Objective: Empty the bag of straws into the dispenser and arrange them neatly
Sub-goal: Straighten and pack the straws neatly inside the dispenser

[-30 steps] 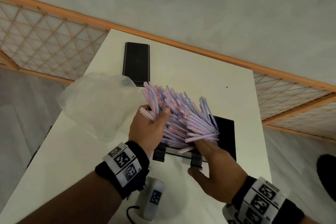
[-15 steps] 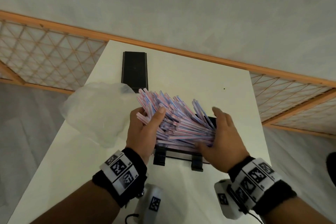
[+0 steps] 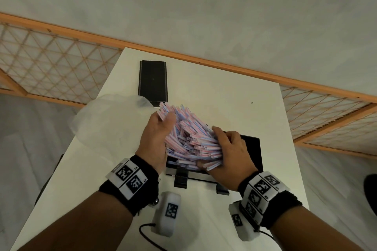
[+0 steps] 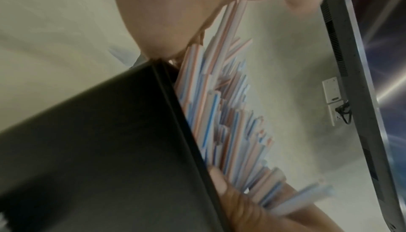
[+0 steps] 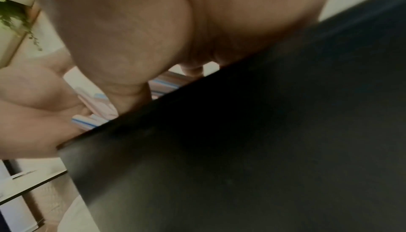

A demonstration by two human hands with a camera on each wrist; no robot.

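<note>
A thick bundle of pink, blue and white striped straws (image 3: 189,136) lies fanned across the top of the black dispenser (image 3: 252,149) in the head view. My left hand (image 3: 163,117) holds the bundle's left ends, thumb over the top and fingers behind. My right hand (image 3: 214,145) grips the right ends, fingers curled over them and thumb underneath. In the left wrist view the straws (image 4: 219,114) stick up past the dispenser's dark wall (image 4: 98,149). The right wrist view shows a few straw ends (image 5: 87,123) beside that wall (image 5: 263,149).
The crumpled clear plastic bag (image 3: 106,122) lies at the white table's (image 3: 224,87) left edge. A black rectangular lid (image 3: 153,80) lies flat at the back. An orange-framed lattice rail (image 3: 51,63) runs behind the table.
My right hand came up from under the bundle and closed round its right ends. The straws have been squeezed into a tighter bundle between both hands, lower over the dispenser.
</note>
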